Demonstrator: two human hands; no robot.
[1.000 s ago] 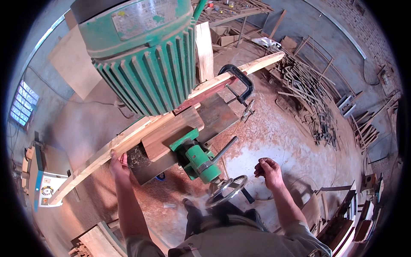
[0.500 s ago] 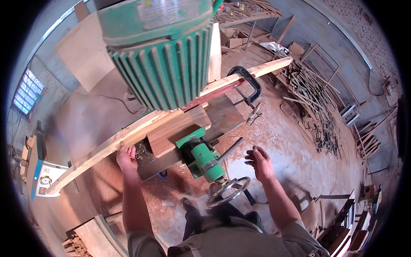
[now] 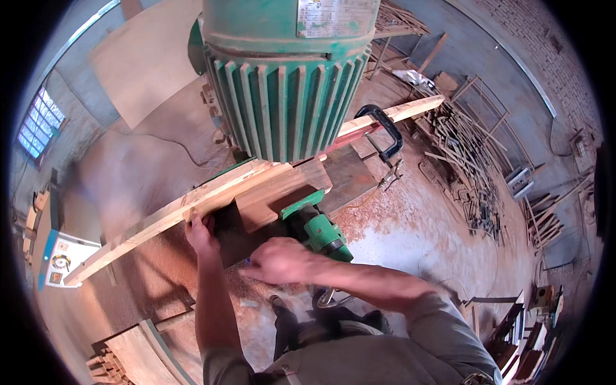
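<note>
Wooden plank (image 3: 160, 218) under left hand (image 3: 200, 232)

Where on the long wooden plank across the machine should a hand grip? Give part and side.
Grip the long wooden plank on its free near-left stretch, coming from the near edge beside the left hand. Farther right, the green motor overhangs it and a black clamp pins it.

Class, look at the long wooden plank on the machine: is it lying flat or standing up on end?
Lying flat. The plank stretches lengthwise across the machine table, under the green motor, with the left hand at its edge.
</note>
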